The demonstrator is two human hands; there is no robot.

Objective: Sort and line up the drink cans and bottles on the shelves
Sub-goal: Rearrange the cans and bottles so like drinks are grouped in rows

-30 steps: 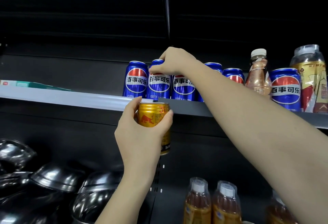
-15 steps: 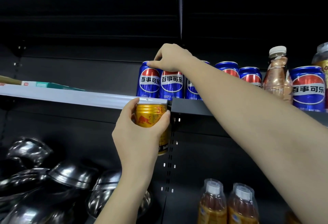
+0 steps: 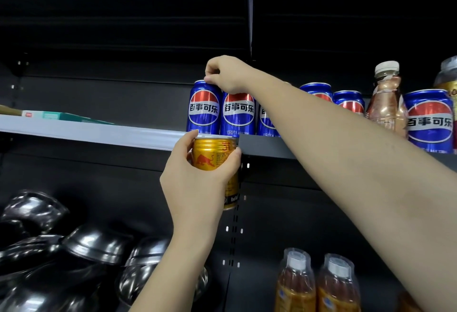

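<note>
My right hand (image 3: pixel 228 74) pinches the top rim of the leftmost Pepsi can (image 3: pixel 204 109), upright on the shelf (image 3: pixel 94 133) and touching the next can (image 3: pixel 238 114). My left hand (image 3: pixel 195 175) grips a gold can (image 3: pixel 217 163) just below the shelf edge. Bottles (image 3: pixel 316 284) stand lower right.

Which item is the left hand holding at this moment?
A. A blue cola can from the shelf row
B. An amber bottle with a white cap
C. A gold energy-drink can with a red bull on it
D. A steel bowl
C: the left hand is wrapped round the gold can just below the shelf edge, while the right hand is at the tops of the blue cans.
</note>
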